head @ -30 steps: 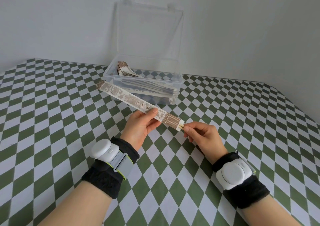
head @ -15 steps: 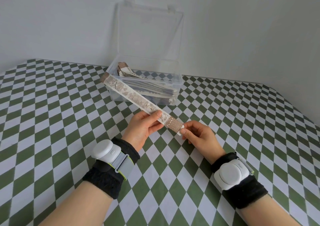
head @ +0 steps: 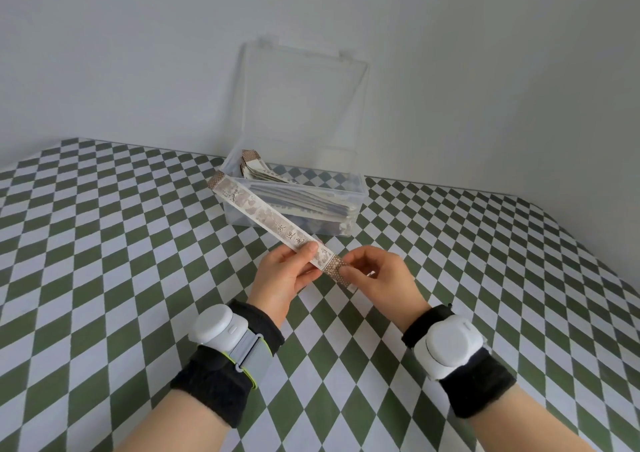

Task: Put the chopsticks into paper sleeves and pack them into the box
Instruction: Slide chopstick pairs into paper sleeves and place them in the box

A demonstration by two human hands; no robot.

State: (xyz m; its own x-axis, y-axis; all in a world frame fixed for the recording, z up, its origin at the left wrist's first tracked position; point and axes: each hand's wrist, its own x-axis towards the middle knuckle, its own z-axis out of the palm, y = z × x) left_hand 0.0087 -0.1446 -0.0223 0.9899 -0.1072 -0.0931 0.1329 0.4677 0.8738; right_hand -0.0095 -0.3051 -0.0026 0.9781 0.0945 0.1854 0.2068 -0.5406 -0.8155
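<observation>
Surface: table (head: 104,278) in green-and-white check, filling the lower frame; plain grey wall (head: 138,53) above. Clear box (head: 358,192) at centre, lid raised (sleeved pairs inside). One paper sleeve (head: 273,224) slants from upper left to centre, left hand (head: 282,276) pinching near its lower end, right hand (head: 377,275) pinching the patterned tip.
</observation>
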